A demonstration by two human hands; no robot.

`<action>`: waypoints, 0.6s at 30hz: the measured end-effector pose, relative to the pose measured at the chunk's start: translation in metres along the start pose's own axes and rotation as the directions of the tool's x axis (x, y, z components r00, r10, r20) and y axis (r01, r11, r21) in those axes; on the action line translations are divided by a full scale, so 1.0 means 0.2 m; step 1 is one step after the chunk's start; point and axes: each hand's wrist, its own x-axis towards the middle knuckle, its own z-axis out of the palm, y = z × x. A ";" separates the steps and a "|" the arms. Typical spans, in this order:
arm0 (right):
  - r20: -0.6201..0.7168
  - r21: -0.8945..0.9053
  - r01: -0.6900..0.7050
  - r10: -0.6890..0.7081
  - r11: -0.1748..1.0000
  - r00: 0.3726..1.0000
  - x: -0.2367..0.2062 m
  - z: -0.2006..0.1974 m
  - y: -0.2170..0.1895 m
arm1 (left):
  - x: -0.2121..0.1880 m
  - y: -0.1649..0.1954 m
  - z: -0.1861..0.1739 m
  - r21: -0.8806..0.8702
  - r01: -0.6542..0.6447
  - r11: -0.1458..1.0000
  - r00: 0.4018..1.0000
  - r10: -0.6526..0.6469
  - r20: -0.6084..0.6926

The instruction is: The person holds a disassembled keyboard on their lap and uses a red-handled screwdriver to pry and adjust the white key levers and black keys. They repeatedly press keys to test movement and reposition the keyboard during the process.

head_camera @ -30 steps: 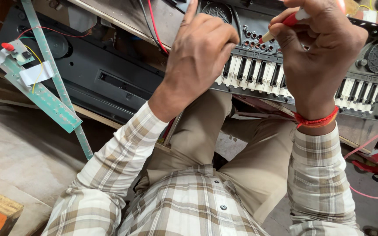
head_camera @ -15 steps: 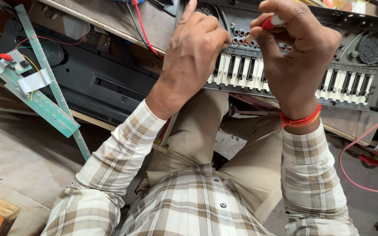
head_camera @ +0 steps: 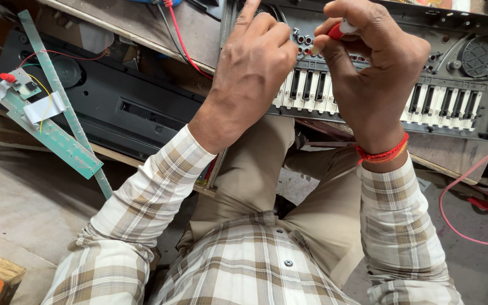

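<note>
A small electronic keyboard (head_camera: 453, 85) with black and white keys and a round speaker grille lies on a wooden board in front of me. My left hand (head_camera: 252, 68) rests on its left part, fingers curled, index finger stretched toward the top edge. My right hand (head_camera: 374, 68) is closed around a tool with a red and white handle (head_camera: 341, 28), whose tip points down at a row of small buttons (head_camera: 303, 39) above the keys. A red thread band circles my right wrist.
A long green circuit board (head_camera: 52, 133) with a white strip and thin wires leans at the left, over a black keyboard casing (head_camera: 136, 113). A red wire (head_camera: 182, 39) crosses the wooden board. A pink cable (head_camera: 458, 186) loops at the right. My legs fill the bottom middle.
The view has shifted slightly, so keyboard and hands sit a little lower in frame. Both hands stay on the keyboard, the right hand still gripping the tool at the buttons.
</note>
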 end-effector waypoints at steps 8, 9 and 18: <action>-0.012 0.022 -0.011 0.011 1.000 1.000 0.00 0.01 0.01 | 0.00 -0.01 0.00 -0.079 0.026 0.997 1.000 -0.025 0.006; -0.014 0.026 -0.014 0.014 1.000 1.000 -0.01 0.01 0.01 | 0.00 -0.01 0.00 -0.104 0.039 0.994 0.999 -0.038 0.008; -0.012 0.035 0.002 -0.002 0.999 1.000 -0.01 0.01 0.03 | -0.01 -0.04 -0.01 -0.415 0.257 0.873 0.963 -0.268 0.033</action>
